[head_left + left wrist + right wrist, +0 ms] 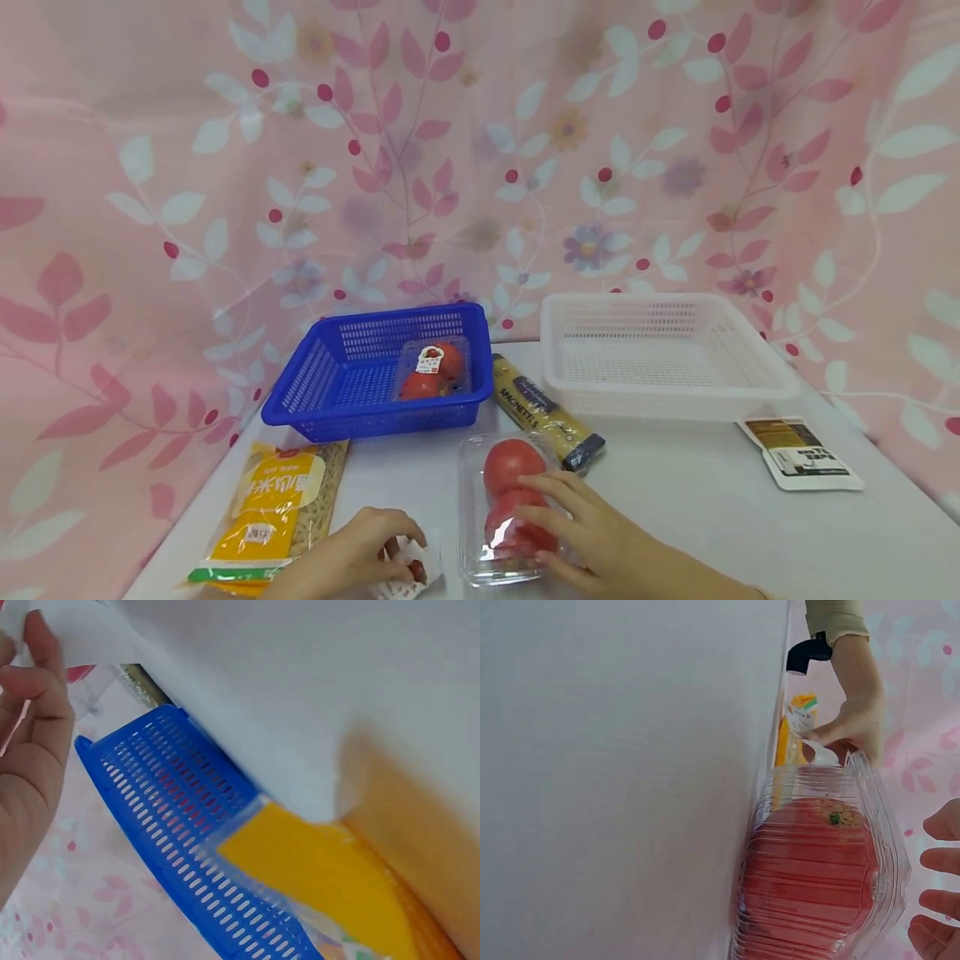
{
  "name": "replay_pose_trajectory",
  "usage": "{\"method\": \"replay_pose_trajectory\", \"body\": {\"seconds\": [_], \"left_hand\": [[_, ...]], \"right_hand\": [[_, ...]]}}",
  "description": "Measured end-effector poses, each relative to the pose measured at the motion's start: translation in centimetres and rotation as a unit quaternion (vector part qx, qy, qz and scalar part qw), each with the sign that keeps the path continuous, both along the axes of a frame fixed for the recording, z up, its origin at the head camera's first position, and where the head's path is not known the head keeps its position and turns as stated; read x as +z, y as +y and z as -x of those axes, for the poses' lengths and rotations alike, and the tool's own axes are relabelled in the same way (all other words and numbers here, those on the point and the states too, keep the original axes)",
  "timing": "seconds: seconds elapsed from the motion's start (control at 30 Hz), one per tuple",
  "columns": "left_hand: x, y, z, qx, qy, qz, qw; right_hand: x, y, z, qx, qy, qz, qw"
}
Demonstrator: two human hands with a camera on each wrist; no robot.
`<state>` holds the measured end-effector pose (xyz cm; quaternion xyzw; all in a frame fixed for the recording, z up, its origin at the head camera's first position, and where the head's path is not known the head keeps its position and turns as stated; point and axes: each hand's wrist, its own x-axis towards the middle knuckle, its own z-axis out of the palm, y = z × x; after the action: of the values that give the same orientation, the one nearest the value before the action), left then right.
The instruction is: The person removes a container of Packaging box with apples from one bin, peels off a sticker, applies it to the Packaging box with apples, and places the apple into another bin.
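In the head view a clear plastic box (472,508) holding two large red tomatoes (513,467) lies near the front of the table. My right hand (600,533) is at its right side, fingers spread and extended over the lid. The right wrist view shows those fingers (941,862) straight, beside the ribbed box (810,877). To the left of the box, my left hand (363,550) pinches a small white printed slip (408,567) with a dark red patch on it. The slip is partly hidden by the fingers.
A blue basket (330,421) behind holds a labelled tomato box (427,375). Beside it lie a spaghetti pack (543,412) and a white basket (667,400). A yellow pasta bag (273,508) lies at left, a brown-and-white pouch (802,454) at right.
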<state>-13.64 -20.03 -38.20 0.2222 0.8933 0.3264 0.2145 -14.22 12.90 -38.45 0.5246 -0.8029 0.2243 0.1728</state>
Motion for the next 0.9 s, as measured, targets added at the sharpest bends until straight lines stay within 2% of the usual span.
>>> {"method": "replay_pose_trajectory", "body": {"seconds": [0.1, 0.17, 0.27, 0.37, 0.43, 0.5, 0.57, 0.7, 0.8, 0.9], "left_hand": [[0.3, 0.2, -0.1, -0.020, 0.025, -0.044, 0.9985], [0.5, 0.4, -0.1, -0.038, 0.060, -0.078, 0.9944], [0.9, 0.9, -0.5, -0.046, 0.109, -0.138, 0.9833], [1.2, 1.8, -0.8, -0.054, 0.164, -0.193, 0.9660], [1.5, 2.5, -1.1, -0.054, 0.182, -0.215, 0.9579], [1.6, 3.2, -1.2, -0.060, 0.198, -0.229, 0.9512], [1.7, 3.8, -1.3, -0.056, 0.208, -0.233, 0.9484], [1.9, 4.9, -1.1, -0.053, 0.259, -0.236, 0.9352], [2.4, 5.7, -0.8, -0.052, 0.312, -0.239, 0.9180], [3.3, 6.5, -0.2, -0.043, 0.356, -0.232, 0.9041]], "right_hand": [[0.1, -0.1, 0.0, 0.013, -0.002, 0.010, 0.9999], [0.2, -0.2, 0.0, 0.023, -0.006, 0.024, 0.9994], [0.5, -0.7, 0.1, 0.046, 0.005, 0.056, 0.9974], [1.0, -1.4, 0.0, 0.064, 0.021, 0.087, 0.9940], [1.4, -2.0, -0.1, 0.068, 0.035, 0.101, 0.9919], [1.7, -2.5, -0.2, 0.072, 0.049, 0.117, 0.9893], [2.0, -3.1, -0.3, 0.075, 0.062, 0.137, 0.9858], [2.4, -4.1, -0.3, 0.081, 0.053, 0.165, 0.9815], [2.5, -4.7, -0.2, 0.082, 0.044, 0.180, 0.9792], [2.8, -5.2, 0.4, 0.070, 0.058, 0.204, 0.9747]]}}
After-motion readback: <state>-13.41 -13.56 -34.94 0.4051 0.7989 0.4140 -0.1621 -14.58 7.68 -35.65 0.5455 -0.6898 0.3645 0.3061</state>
